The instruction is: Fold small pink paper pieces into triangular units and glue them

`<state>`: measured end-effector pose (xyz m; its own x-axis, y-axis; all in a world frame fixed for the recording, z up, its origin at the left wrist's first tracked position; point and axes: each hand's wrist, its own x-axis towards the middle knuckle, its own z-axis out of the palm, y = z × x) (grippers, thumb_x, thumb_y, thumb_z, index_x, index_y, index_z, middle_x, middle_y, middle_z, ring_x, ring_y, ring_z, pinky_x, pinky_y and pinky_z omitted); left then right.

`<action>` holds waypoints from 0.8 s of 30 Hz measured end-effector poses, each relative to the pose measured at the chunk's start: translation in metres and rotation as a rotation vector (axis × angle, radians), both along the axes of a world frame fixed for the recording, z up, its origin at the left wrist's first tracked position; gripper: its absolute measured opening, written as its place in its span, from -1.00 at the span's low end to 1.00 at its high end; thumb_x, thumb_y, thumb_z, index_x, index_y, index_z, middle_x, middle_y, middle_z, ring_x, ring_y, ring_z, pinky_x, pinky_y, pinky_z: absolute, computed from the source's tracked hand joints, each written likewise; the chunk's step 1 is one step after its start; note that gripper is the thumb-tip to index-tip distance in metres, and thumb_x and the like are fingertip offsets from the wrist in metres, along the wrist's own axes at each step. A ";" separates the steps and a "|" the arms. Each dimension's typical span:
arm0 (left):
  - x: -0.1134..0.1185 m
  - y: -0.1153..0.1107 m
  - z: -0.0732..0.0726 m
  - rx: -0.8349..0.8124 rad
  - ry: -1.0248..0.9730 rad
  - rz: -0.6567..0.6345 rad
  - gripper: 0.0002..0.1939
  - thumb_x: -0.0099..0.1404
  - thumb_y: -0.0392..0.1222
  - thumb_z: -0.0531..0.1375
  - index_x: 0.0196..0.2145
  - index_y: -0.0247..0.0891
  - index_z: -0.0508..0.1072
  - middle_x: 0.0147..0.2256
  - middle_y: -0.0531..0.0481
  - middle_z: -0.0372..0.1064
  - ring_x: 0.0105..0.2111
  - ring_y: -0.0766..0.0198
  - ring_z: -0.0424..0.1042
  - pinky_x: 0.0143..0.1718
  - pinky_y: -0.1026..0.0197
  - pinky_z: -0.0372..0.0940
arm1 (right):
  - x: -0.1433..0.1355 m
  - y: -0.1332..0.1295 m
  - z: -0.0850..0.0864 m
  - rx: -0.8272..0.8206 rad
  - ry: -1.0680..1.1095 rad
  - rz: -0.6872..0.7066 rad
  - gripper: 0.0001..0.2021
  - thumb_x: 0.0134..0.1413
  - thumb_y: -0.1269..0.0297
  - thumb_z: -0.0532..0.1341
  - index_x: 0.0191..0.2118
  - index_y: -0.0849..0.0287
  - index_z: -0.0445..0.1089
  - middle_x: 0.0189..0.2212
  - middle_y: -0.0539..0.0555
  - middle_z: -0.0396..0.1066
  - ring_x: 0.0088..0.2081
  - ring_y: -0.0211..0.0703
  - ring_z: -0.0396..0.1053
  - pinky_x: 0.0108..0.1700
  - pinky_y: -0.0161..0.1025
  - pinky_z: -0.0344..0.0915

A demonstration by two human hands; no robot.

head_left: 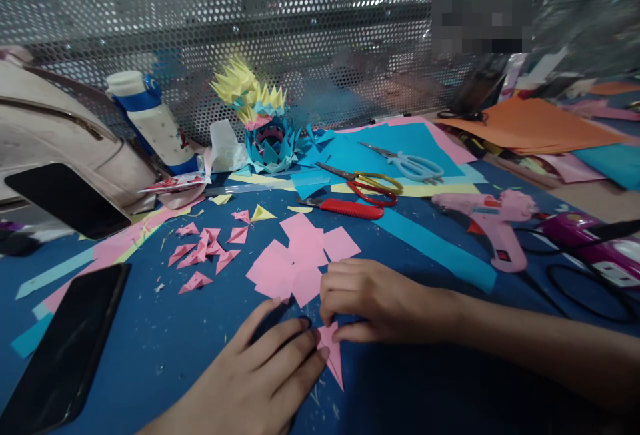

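Pink folded paper on the blue table | your left hand: fingers spread, tips at its left edge | your right hand: curled, pinching its wide end

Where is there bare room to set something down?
The blue table shows bare on the near side of the right arm and, bar small specks, between the nearer phone and left hand. It is crowded farther off, where pink paper, scissors and the red cutter lie close together.

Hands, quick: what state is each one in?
Left hand: open, fingertips at the folded pink paper.
Right hand: curled, thumb at the same paper; grip cannot be told.
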<state>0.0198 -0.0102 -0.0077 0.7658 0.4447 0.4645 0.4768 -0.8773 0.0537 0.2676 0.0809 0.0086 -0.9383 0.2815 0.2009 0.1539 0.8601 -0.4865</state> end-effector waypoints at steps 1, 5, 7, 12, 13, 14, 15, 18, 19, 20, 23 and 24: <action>0.000 0.000 0.001 -0.002 0.012 -0.005 -0.69 0.56 -0.23 0.04 0.08 -0.29 0.52 0.00 0.02 0.54 0.06 0.16 0.38 0.43 -0.04 -0.32 | 0.000 0.000 0.000 -0.001 0.004 0.003 -0.88 0.28 0.25 0.31 -0.19 0.19 0.42 -0.30 0.02 0.43 -0.26 -0.18 0.27 -0.23 -0.25 0.13; 0.000 -0.001 0.003 0.008 0.043 -0.014 -0.66 0.58 -0.26 -0.01 0.10 -0.30 0.51 -0.02 0.02 0.55 0.04 0.18 0.39 0.43 -0.02 -0.31 | 0.000 0.000 0.000 -0.008 -0.002 -0.001 -0.87 0.28 0.24 0.31 -0.18 0.18 0.41 -0.30 0.00 0.42 -0.26 -0.20 0.27 -0.23 -0.25 0.13; 0.001 -0.002 0.005 0.023 0.046 -0.009 -0.66 0.59 -0.27 -0.02 0.07 -0.28 0.53 -0.05 0.02 0.57 0.02 0.20 0.42 0.43 0.00 -0.29 | 0.000 -0.001 0.001 -0.011 -0.011 0.000 -0.87 0.28 0.23 0.31 -0.18 0.17 0.41 -0.30 -0.01 0.42 -0.26 -0.20 0.26 -0.23 -0.25 0.14; 0.005 -0.005 0.003 0.090 0.027 0.031 -0.73 0.54 -0.26 0.07 0.01 -0.26 0.56 -0.10 0.02 0.58 -0.03 0.18 0.44 0.43 -0.02 -0.27 | -0.001 -0.001 0.004 -0.027 -0.025 -0.010 -0.87 0.27 0.24 0.31 -0.20 0.19 0.41 -0.30 0.01 0.43 -0.25 -0.19 0.27 -0.21 -0.26 0.14; 0.006 -0.006 0.003 0.096 0.027 0.037 -0.72 0.54 -0.27 0.07 0.01 -0.26 0.56 -0.10 0.02 0.58 -0.03 0.17 0.44 0.43 -0.02 -0.27 | -0.001 -0.001 0.005 -0.031 -0.031 -0.012 -0.87 0.30 0.24 0.28 -0.20 0.19 0.40 -0.30 0.01 0.43 -0.25 -0.18 0.27 -0.20 -0.26 0.14; 0.006 -0.006 0.002 0.094 0.026 0.041 -0.72 0.54 -0.27 0.06 0.02 -0.25 0.56 -0.10 0.02 0.58 -0.04 0.17 0.44 0.43 -0.02 -0.27 | -0.001 -0.001 0.005 -0.035 -0.036 -0.011 -0.87 0.32 0.23 0.26 -0.21 0.19 0.40 -0.30 0.02 0.43 -0.25 -0.18 0.27 -0.20 -0.25 0.14; 0.006 -0.006 0.001 0.085 0.020 0.045 -0.72 0.54 -0.27 0.06 0.02 -0.25 0.55 -0.10 0.02 0.57 -0.04 0.18 0.44 0.43 -0.02 -0.27 | 0.000 0.000 0.006 -0.042 -0.039 -0.010 -0.86 0.33 0.22 0.24 -0.21 0.18 0.40 -0.30 0.03 0.43 -0.25 -0.17 0.28 -0.21 -0.25 0.14; 0.005 -0.006 -0.001 0.037 0.000 0.064 -0.71 0.54 -0.23 0.05 0.02 -0.22 0.55 -0.06 -0.01 0.55 -0.01 0.17 0.43 0.41 -0.02 -0.23 | 0.001 0.001 0.007 -0.076 -0.049 -0.018 -0.85 0.33 0.20 0.23 -0.21 0.18 0.40 -0.29 0.04 0.42 -0.24 -0.16 0.29 -0.19 -0.25 0.15; 0.005 -0.006 -0.001 0.024 0.000 0.074 -0.71 0.53 -0.24 0.04 0.02 -0.21 0.54 -0.04 -0.04 0.53 0.02 0.16 0.42 0.40 -0.03 -0.20 | 0.001 0.001 0.007 -0.085 -0.052 -0.025 -0.85 0.33 0.20 0.23 -0.20 0.18 0.41 -0.28 0.04 0.42 -0.23 -0.16 0.30 -0.19 -0.25 0.15; 0.004 -0.006 -0.001 0.015 0.005 0.083 -0.70 0.53 -0.25 0.03 0.03 -0.19 0.54 -0.02 -0.07 0.52 0.04 0.14 0.40 0.39 -0.06 -0.17 | 0.002 0.001 0.007 -0.092 -0.057 -0.035 -0.85 0.33 0.20 0.24 -0.20 0.18 0.41 -0.27 0.05 0.42 -0.22 -0.15 0.31 -0.18 -0.25 0.16; 0.003 -0.006 0.000 0.002 0.033 0.093 -0.68 0.51 -0.29 0.02 0.05 -0.17 0.51 0.03 -0.14 0.49 0.08 0.08 0.38 0.33 -0.12 -0.04 | 0.002 -0.001 0.008 -0.104 -0.071 -0.069 -0.88 0.28 0.24 0.28 -0.19 0.17 0.41 -0.26 0.05 0.41 -0.21 -0.15 0.32 -0.17 -0.24 0.16; 0.003 -0.006 0.000 -0.002 0.034 0.093 -0.69 0.50 -0.30 0.03 0.05 -0.18 0.50 0.03 -0.13 0.49 0.07 0.08 0.38 0.32 -0.13 -0.02 | 0.003 -0.002 0.008 -0.106 -0.075 -0.076 -0.89 0.26 0.26 0.29 -0.19 0.17 0.42 -0.25 0.04 0.41 -0.20 -0.15 0.32 -0.17 -0.24 0.16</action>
<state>0.0231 -0.0158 -0.0079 0.7369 0.5153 0.4376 0.5575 -0.8293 0.0377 0.2702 0.0790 0.0163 -0.9246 0.3686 0.0964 0.2562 0.7889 -0.5586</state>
